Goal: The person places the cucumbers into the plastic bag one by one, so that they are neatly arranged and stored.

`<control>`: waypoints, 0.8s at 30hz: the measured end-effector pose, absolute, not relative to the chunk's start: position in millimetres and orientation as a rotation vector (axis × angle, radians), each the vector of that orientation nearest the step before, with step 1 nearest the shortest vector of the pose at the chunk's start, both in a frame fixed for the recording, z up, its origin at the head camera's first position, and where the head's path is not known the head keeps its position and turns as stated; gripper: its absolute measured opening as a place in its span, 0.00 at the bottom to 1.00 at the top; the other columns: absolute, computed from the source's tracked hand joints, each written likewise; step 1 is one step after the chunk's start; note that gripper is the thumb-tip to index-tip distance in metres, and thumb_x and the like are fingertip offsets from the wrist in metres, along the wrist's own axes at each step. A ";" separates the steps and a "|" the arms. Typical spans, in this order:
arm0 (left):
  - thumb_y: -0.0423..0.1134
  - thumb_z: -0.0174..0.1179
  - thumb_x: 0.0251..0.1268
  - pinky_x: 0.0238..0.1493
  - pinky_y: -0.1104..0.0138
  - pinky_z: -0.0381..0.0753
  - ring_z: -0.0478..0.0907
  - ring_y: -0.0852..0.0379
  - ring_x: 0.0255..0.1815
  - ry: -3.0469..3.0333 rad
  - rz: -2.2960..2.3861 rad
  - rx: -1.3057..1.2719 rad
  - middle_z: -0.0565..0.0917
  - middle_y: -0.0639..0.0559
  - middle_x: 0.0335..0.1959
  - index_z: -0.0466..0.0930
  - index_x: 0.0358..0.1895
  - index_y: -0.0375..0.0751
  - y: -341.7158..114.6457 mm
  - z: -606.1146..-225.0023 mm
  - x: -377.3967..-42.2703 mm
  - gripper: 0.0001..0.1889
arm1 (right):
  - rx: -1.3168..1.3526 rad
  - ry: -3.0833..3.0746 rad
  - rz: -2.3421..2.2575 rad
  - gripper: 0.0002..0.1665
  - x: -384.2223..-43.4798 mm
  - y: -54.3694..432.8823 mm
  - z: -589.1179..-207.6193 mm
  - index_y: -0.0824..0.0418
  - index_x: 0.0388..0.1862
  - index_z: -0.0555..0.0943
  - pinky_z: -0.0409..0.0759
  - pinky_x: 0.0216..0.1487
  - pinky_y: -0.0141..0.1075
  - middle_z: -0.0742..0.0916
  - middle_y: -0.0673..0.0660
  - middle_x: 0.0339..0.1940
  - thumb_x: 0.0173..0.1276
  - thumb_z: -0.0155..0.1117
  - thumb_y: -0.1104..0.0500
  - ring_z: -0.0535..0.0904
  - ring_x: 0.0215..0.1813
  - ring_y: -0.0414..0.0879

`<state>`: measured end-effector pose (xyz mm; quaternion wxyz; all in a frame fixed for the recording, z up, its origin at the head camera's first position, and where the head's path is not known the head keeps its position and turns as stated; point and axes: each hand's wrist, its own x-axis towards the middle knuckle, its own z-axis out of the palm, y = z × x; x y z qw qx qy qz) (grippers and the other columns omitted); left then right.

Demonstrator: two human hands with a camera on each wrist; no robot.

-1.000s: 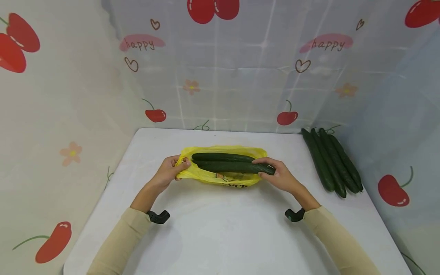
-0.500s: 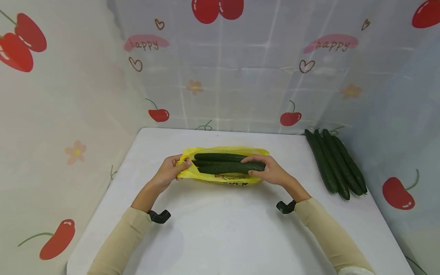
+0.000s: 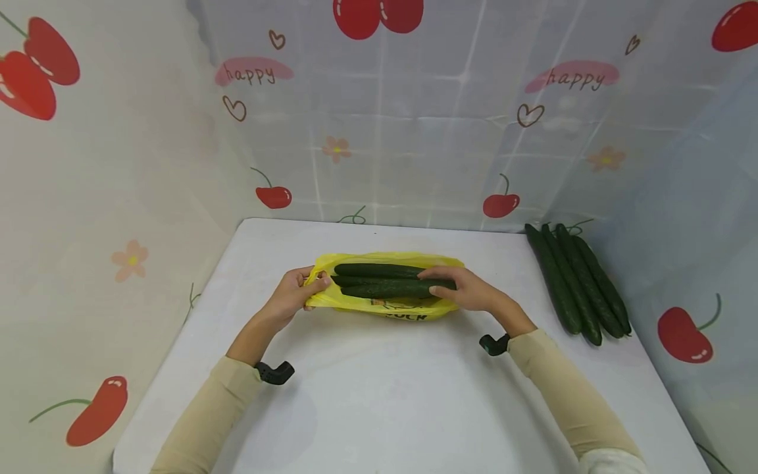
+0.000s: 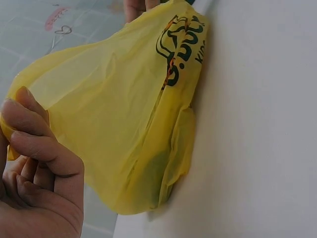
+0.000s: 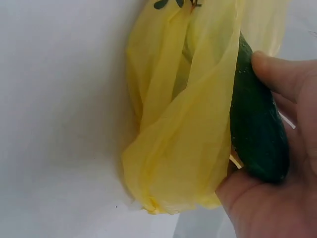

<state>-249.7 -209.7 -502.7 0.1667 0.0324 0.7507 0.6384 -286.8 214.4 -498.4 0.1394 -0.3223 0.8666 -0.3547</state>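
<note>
On the table, a thin yellow plastic bag point(image 3: 435, 259) lies with its mouth spread upward, dark green cucumbers inside. My left hand point(image 3: 291, 291) pinches the bag's left edge between thumb and fingers; the left wrist view shows the film point(image 4: 99, 99) stretched away from it. At the other end, my right hand point(image 3: 474, 289) holds the front cucumber point(image 3: 385, 290), its thumb and fingers on either side of the right end. That blunt end point(image 5: 260, 129) shows above the bag's edge in the right wrist view. Behind it lies another cucumber point(image 3: 379, 270), partly covered by my right fingers.
Several more cucumbers point(image 3: 574, 283) lie side by side at the table's back right corner. The white table point(image 3: 379, 395) has curtains printed with cherries point(image 3: 500, 205) behind it and at both sides. A dark wrist mount point(image 3: 275, 373) sticks out from each wrist.
My right hand has moved left, carrying the front cucumber further over the bag, and its thumb has since shifted slightly. My left hand keeps its pinch on the bag.
</note>
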 end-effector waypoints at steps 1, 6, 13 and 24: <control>0.51 0.66 0.79 0.27 0.70 0.71 0.75 0.61 0.25 2.139 1.815 0.091 0.85 0.56 0.31 0.77 0.65 0.32 -209.5 -502.6 -249.7 0.26 | -0.916 2.522 -1.010 0.27 -286.2 214.5 -500.0 0.56 0.77 0.77 0.71 0.78 0.65 0.81 0.59 0.77 0.84 0.62 0.53 0.74 0.80 0.62; 0.50 0.65 0.79 0.26 0.71 0.72 0.75 0.60 0.26 2.158 1.818 0.078 0.85 0.55 0.31 0.79 0.60 0.36 -208.4 -501.1 -249.4 0.21 | -0.812 2.673 -0.907 0.26 -281.6 213.6 -504.4 0.54 0.69 0.81 0.79 0.72 0.59 0.86 0.57 0.68 0.79 0.69 0.46 0.81 0.72 0.57; 0.49 0.65 0.79 0.26 0.70 0.72 0.75 0.61 0.25 2.150 1.833 0.078 0.84 0.56 0.30 0.79 0.53 0.39 -207.5 -502.6 -249.9 0.17 | -0.661 2.815 -0.751 0.31 -275.9 214.0 -503.0 0.55 0.57 0.78 0.84 0.58 0.51 0.86 0.54 0.51 0.67 0.79 0.40 0.82 0.53 0.50; 0.50 0.66 0.78 0.25 0.72 0.70 0.72 0.61 0.23 2.126 1.854 0.089 0.85 0.55 0.32 0.78 0.61 0.36 -206.8 -499.1 -249.7 0.22 | -0.789 2.661 -0.657 0.26 -263.4 234.8 -495.4 0.53 0.65 0.78 0.82 0.67 0.57 0.87 0.56 0.60 0.70 0.74 0.60 0.83 0.62 0.52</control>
